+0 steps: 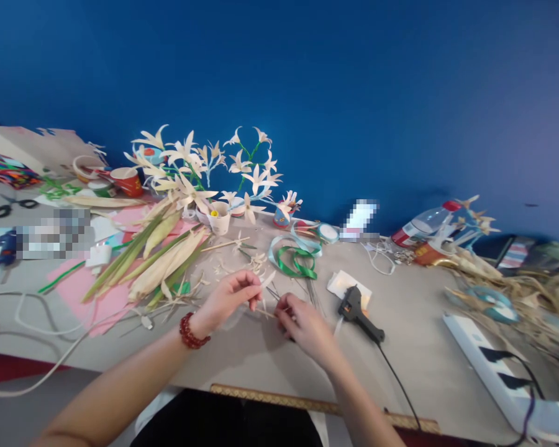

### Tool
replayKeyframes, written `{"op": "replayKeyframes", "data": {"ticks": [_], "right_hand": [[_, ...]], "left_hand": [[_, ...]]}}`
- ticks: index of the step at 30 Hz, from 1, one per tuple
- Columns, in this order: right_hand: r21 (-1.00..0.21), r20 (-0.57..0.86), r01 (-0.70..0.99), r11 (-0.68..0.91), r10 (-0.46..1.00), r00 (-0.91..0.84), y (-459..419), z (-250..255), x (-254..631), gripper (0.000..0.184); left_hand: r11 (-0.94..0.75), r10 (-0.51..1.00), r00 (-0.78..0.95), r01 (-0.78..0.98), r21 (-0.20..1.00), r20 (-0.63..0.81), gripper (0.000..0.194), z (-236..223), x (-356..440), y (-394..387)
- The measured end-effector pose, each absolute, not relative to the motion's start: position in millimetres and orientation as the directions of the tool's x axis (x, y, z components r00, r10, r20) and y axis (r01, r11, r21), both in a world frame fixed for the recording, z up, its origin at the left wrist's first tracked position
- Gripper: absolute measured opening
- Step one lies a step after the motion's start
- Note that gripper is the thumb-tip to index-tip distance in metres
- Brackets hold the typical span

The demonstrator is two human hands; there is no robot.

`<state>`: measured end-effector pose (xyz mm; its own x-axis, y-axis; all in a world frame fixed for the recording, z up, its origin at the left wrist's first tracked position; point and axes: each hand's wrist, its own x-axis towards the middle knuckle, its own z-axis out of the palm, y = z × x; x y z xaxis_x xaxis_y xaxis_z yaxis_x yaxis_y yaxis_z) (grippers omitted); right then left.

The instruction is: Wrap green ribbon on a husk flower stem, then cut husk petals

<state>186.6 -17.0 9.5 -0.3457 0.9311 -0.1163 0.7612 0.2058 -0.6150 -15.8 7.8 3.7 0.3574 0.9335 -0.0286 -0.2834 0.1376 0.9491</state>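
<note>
My left hand (pixel 233 299), with a red bead bracelet at the wrist, is closed in a pinch beside a pale husk petal (pixel 268 280) that sticks up from its fingertips. A thin light-coloured stem (pixel 264 313) spans the small gap between my hands. Its other end is pinched in the fingers of my right hand (pixel 302 320), a little above the table. Small husk scraps (pixel 235 267) lie just beyond my left hand. Behind my right hand are thin wires (pixel 313 292) and a loop of green ribbon (pixel 289 264).
A black glue gun (pixel 361 313) lies right of my hands, its cord running off the front edge. Long corn husks (pixel 168 264) cover pink paper (pixel 74 292) at left. Husk flowers (pixel 193 155) stand at the back. A power strip (pixel 484 366) and a bottle (pixel 423 223) are at right.
</note>
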Motion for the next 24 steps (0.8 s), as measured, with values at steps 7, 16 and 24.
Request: {"op": "replayKeyframes", "data": {"ticks": [7,16,24], "right_hand": [[-0.653,0.0,0.725,0.22,0.957,-0.29,-4.9,13.6,189.6,0.022],[-0.734,0.083,0.604,0.309,0.924,-0.373,-7.3,20.2,166.3,0.025],[-0.748,0.01,0.622,0.232,0.941,-0.339,-11.2,19.1,162.0,0.036]], "left_hand": [[-0.028,0.973,0.221,-0.205,0.978,0.074,0.016,7.8,-19.3,5.4],[-0.008,0.945,0.325,-0.079,0.997,0.033,0.02,-0.3,-12.2,5.9],[0.009,0.954,0.299,-0.069,0.998,0.012,0.02,-2.7,-11.8,5.4]]}}
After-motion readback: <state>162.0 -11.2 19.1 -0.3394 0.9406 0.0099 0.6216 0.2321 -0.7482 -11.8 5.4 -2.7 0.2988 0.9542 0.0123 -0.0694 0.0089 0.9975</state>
